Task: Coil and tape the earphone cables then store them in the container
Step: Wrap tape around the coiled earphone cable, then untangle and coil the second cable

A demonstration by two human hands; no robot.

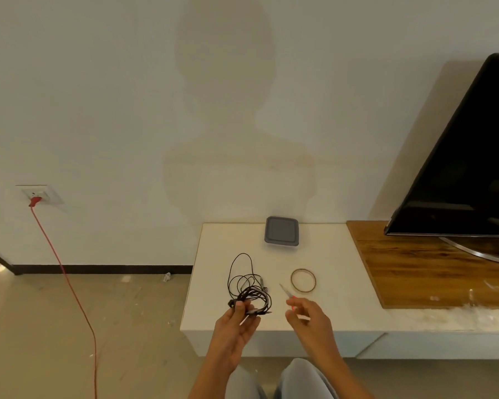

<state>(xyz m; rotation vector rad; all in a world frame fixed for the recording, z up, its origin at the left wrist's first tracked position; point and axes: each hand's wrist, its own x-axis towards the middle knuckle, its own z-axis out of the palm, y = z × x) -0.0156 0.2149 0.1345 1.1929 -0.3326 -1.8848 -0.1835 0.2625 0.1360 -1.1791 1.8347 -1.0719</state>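
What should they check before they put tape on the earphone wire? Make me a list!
1. Earphone cable all coiled up: not ok, one loose loop trails onto the white table.
2. Left hand holding the bundle: ok, its fingers are curled round it.
3. Right hand free to pick up tape: not ok, it holds the red-handled scissors.
4. Tape roll close by: ok, it lies flat on the table just beyond the right hand.
5. Piece of tape already cut: cannot tell, none shows.
6. Grey container open: not ok, its lid looks on.
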